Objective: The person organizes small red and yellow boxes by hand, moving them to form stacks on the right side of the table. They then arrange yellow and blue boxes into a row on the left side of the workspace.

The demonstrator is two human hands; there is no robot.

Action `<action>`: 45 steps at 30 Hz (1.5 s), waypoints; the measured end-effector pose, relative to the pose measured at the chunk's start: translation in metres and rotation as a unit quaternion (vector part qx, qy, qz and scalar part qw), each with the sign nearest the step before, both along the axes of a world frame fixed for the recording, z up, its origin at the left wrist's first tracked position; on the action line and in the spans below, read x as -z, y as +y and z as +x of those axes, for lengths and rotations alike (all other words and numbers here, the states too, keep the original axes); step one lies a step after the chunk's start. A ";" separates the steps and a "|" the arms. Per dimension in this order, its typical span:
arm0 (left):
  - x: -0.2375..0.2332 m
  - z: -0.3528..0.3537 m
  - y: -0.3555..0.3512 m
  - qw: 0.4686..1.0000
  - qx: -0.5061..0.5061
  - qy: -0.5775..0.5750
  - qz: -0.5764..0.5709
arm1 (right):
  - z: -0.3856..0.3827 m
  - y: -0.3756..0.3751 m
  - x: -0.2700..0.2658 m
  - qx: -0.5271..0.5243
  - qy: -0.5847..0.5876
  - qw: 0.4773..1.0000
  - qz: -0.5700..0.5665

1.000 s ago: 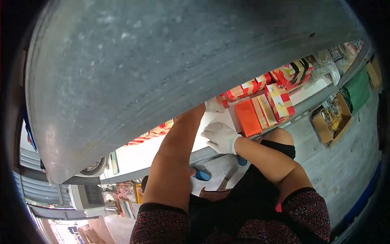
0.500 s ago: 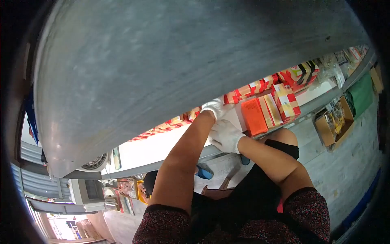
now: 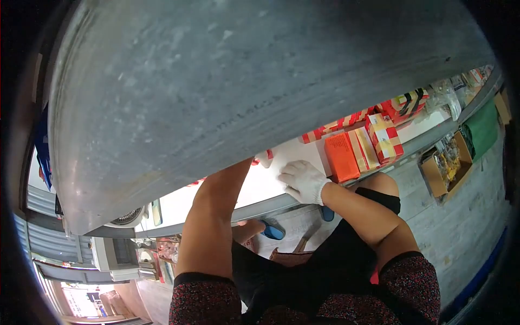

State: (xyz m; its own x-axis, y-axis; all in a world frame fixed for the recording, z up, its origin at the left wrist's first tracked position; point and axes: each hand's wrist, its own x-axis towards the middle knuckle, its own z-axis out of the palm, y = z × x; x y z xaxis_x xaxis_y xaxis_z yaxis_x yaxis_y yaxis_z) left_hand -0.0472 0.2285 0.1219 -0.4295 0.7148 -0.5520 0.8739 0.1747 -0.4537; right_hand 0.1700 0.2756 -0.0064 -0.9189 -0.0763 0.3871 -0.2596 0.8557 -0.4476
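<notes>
My right hand (image 3: 304, 181), in a white knit glove, lies on the white shelf surface (image 3: 238, 190) with its fingers spread and nothing in them. Close by on its right stands an orange-red box (image 3: 342, 157). Beside that are a red box with tan tape (image 3: 364, 148) and another taped red box (image 3: 384, 138). My left arm reaches under the grey overhanging panel (image 3: 216, 81), which hides most of my left hand (image 3: 265, 157). Only a bit of its white glove shows, near a small red edge; its fingers and any hold are hidden.
A row of red and tan boxes (image 3: 338, 124) runs along the back under the panel. Clear plastic bags (image 3: 445, 97) are at the far right. On the floor are an open cardboard carton (image 3: 447, 165) and green material (image 3: 482, 130). A fan (image 3: 127, 216) sits at left.
My left hand has moved away from my right, leftward and deeper under the panel. My right hand stays nearly in place, its fingers now in plain view on the shelf.
</notes>
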 end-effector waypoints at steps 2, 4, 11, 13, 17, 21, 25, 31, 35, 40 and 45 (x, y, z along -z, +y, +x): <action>0.003 -0.005 0.000 0.999 0.001 -0.038 0.012 | 0.001 0.001 -0.001 -0.001 -0.005 1.000 0.001; 0.000 -0.002 0.003 0.998 0.002 -0.053 0.019 | 0.002 0.000 -0.003 0.002 -0.006 1.000 0.005; -0.094 0.051 0.058 0.940 -0.198 -0.277 -0.002 | 0.003 0.002 0.000 -0.008 -0.009 1.000 0.002; -0.066 0.054 0.067 0.959 -0.162 -0.228 0.049 | 0.004 0.003 -0.003 -0.011 -0.015 1.000 0.004; -0.051 0.067 0.106 0.975 -0.116 -0.160 0.101 | 0.002 0.003 -0.003 -0.008 -0.015 1.000 0.018; -0.051 0.077 0.113 0.942 -0.218 -0.253 0.018 | 0.005 0.005 0.000 -0.013 -0.013 1.000 0.008; 0.014 0.051 0.078 0.895 -0.245 -0.336 0.159 | 0.006 0.005 -0.009 -0.014 -0.028 0.999 0.005; 0.084 0.049 0.058 0.797 -0.193 -0.455 0.348 | 0.004 -0.003 -0.010 0.006 -0.027 0.999 0.034; 0.056 0.073 0.064 0.776 -0.173 -0.436 0.421 | 0.001 0.001 -0.012 -0.012 -0.037 0.999 0.035; -0.055 0.072 0.032 0.985 -0.008 -0.133 0.108 | 0.003 0.002 -0.005 -0.020 -0.003 1.000 0.013; -0.105 -0.040 -0.073 0.958 -0.063 -0.262 0.093 | 0.003 0.004 -0.008 -0.035 -0.044 0.998 0.014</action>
